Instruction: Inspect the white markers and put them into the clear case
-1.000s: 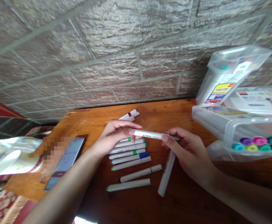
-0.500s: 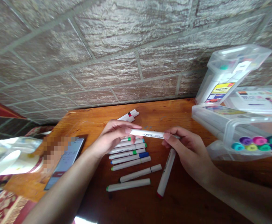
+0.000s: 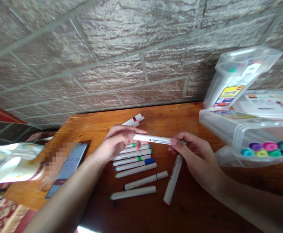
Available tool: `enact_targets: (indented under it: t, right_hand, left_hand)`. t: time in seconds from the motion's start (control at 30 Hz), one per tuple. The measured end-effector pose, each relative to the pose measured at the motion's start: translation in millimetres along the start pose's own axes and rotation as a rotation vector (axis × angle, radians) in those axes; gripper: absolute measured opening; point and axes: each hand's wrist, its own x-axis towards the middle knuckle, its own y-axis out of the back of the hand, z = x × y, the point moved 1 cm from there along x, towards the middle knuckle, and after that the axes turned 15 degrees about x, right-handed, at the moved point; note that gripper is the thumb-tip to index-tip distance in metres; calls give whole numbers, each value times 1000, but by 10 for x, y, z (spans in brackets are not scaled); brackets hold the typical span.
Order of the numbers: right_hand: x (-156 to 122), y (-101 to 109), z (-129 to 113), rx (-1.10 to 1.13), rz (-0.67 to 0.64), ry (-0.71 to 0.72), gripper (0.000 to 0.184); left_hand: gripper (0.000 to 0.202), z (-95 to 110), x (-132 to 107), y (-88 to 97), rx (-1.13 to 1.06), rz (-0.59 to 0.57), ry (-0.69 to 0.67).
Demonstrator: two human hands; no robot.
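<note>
Between my two hands a white marker (image 3: 153, 139) with black print is held nearly level above the table. My left hand (image 3: 118, 139) pinches its left end between thumb and fingers. The fingers of my right hand (image 3: 194, 150) are closed on its right end, hiding most of the tip. Below lie several white markers in a loose column, among them one with a blue cap (image 3: 135, 164) and a green-ended marker (image 3: 133, 193) nearest me. A red-ended marker (image 3: 172, 181) slants just under my right hand. Other white markers (image 3: 133, 120) lie behind my left hand.
At right, a clear plastic case (image 3: 236, 142) lies on its side with several coloured markers in it. Behind it stands an upright clear case (image 3: 229, 81) against the stone-patterned wall (image 3: 122, 64). A phone (image 3: 69, 168) and a paper cup (image 3: 22, 170) are at left on the wooden table (image 3: 180, 119).
Almost nothing differs. Both hands keep hold of the white marker in nearly the same place; the left fingertips have shifted very slightly left.
</note>
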Motion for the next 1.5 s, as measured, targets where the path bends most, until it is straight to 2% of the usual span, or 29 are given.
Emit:
enact_targets:
  t: [0.23,0.4,1.03,1.5]
  right_hand:
    - [-5,-13,-1,14,33,11,15]
    - [-13,-19,1,-6,52,30,18]
    - [-11,-23,-37,-75,47,61,12]
    - [-15,-17,-4,-65,21,57,11]
  left_hand:
    - [29,30,16,-28,-16,25,12]
    - [29,21,32,-35,-23,70,8]
    - [27,-31,20,-12,-6,56,20]
    - [21,-21,2,-9,223,84,-6]
